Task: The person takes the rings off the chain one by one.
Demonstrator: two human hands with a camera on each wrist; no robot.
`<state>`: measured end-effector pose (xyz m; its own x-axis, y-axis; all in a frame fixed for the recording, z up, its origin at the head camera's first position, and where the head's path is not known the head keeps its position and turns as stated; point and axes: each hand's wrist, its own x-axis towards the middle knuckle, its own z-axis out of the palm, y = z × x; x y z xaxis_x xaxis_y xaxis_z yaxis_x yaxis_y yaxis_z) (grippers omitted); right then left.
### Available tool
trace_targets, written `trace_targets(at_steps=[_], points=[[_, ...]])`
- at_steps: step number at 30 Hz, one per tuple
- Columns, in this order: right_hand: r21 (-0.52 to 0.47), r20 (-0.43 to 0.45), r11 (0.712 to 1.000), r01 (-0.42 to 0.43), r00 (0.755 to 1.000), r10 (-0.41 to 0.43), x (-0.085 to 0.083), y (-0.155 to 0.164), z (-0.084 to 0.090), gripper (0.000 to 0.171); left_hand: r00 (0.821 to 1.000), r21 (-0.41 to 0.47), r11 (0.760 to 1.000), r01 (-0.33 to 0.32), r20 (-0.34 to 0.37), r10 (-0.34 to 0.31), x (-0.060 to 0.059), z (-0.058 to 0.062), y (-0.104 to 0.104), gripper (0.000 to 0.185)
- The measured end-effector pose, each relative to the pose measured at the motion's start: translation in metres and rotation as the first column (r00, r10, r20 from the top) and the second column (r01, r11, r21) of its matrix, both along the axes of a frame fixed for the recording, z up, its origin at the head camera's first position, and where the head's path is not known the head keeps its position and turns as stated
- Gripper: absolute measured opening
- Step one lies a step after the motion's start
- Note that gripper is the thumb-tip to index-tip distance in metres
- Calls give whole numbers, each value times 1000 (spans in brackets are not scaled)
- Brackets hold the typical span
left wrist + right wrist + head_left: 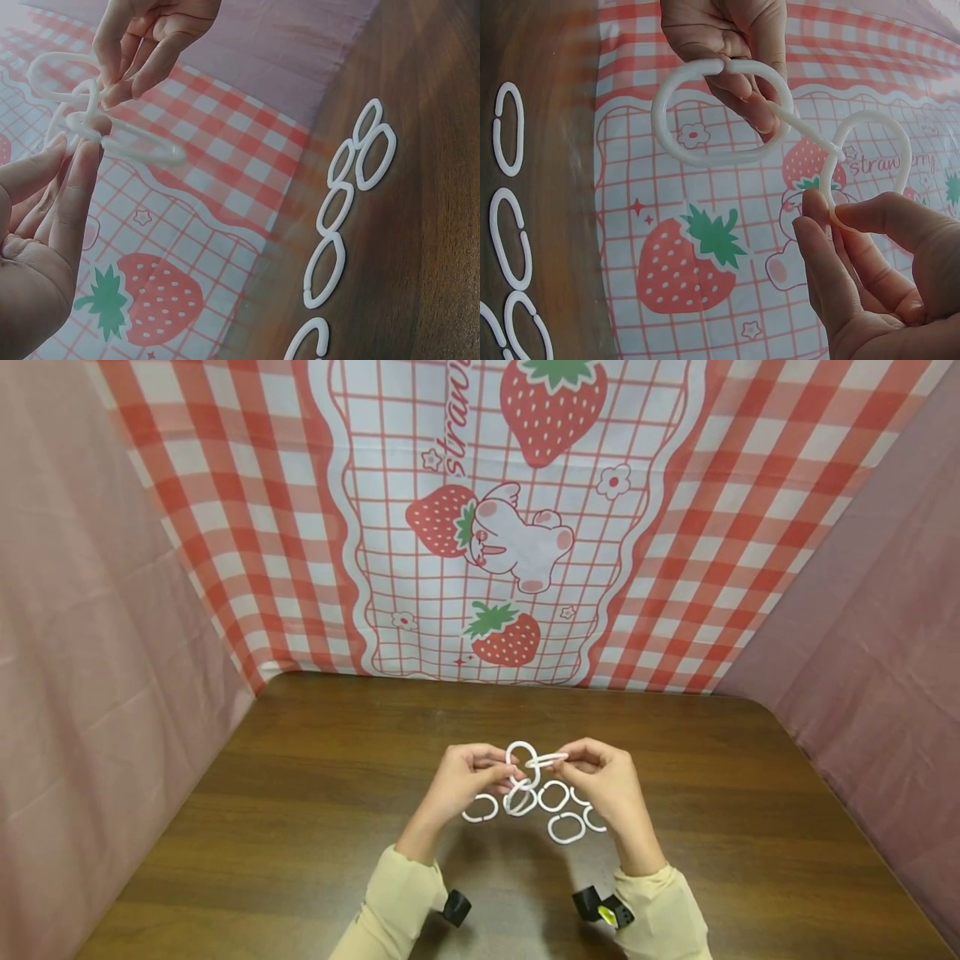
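Note:
Both hands are raised a little above a brown wooden table (300,793), each pinching a white plastic split ring. My left hand (504,765) pinches an oval ring (521,753) at its gap; the right wrist view shows this ring (720,112) between the left fingertips (742,82). My right hand (572,758) pinches a second ring (547,760), seen as an arc (870,150) above the right fingers (817,247). The two rings touch and cross where they meet. Below the hands, several loose rings (566,827) lie on the table.
Loose rings lie in a row in the left wrist view (360,150) and along the left edge of the right wrist view (506,127). A strawberry-print checked cloth (510,527) hangs behind the table, and pink cloth (90,652) hangs at both sides.

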<state>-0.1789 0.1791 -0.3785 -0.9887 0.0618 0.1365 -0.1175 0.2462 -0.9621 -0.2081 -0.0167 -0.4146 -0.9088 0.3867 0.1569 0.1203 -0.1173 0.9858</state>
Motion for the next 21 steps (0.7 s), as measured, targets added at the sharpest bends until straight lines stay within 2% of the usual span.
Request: trace_targets(at_steps=[7,18,21], points=[[-27,-16,999,-31,999,30,1,0,1,16,1000,-8,1000,-2,-5,2,0,1,0,23],[-26,-1,1000,2,1000,-2,1,3,4,16,1000,11,1000,-6,-3,6,0,1,0,23],[-48,-8,999,-12,1000,11,1,5,4,17,1000,14,1000,-7,-6,7,0,1,0,23]])
